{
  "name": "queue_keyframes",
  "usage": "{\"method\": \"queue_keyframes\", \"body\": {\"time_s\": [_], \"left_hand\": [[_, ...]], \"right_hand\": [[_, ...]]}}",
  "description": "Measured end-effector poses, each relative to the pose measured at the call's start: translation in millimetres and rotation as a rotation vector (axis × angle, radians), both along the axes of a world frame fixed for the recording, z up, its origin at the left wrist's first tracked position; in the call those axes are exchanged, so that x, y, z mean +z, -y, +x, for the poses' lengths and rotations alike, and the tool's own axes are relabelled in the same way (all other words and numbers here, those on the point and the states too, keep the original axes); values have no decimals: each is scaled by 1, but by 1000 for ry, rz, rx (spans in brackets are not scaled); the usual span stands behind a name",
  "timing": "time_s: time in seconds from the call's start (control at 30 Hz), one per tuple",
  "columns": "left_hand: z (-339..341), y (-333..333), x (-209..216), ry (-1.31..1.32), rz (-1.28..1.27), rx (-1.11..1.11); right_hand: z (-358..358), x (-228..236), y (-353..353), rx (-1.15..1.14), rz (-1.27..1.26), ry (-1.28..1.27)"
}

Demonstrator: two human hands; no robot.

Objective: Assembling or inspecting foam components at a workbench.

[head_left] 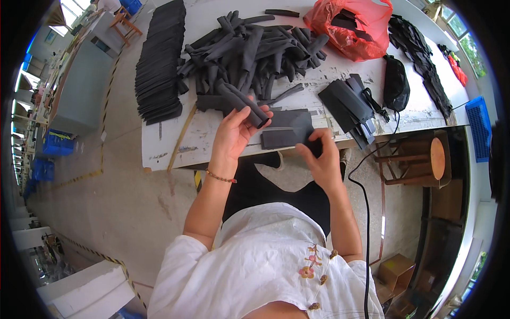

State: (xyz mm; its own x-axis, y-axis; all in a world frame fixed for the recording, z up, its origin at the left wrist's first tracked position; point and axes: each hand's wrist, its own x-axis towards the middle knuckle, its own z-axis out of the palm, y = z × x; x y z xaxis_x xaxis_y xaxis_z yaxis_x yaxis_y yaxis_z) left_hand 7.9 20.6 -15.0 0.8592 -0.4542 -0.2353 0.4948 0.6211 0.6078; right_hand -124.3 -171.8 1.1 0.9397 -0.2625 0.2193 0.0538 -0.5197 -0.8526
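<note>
My left hand [236,133] is closed round a rolled dark grey fabric tube [239,102], its near open end close to my fingertips. Flat dark grey fabric pieces [281,130] lie at the table's near edge. At their right edge my right hand [325,159] has its fingers curled, with a dark corner of fabric between thumb and forefinger. Beyond my hands is a loose heap of similar rolled tubes [249,50]. To its left a long row of overlapping dark pieces [162,58] runs away from me.
Right of my hands lie a stack of dark flat pieces [342,106], a black pouch [396,85] and a black cable [361,183] hanging over the edge. A red plastic bag [353,32] stands behind. A wooden stool [436,158] and blue basket [478,127] are at the right.
</note>
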Motion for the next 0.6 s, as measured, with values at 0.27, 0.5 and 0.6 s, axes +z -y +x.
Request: {"method": "queue_keyframes", "body": {"time_s": [0.27, 0.5, 0.6], "left_hand": [[6, -6, -14, -22, 58, 120], [4, 3, -10, -64, 125, 149], [4, 2, -12, -59, 158, 133]], "right_hand": [[2, 1, -22, 154, -300, 140], [19, 13, -31, 124, -424, 278], [25, 17, -35, 70, -513, 304]]}}
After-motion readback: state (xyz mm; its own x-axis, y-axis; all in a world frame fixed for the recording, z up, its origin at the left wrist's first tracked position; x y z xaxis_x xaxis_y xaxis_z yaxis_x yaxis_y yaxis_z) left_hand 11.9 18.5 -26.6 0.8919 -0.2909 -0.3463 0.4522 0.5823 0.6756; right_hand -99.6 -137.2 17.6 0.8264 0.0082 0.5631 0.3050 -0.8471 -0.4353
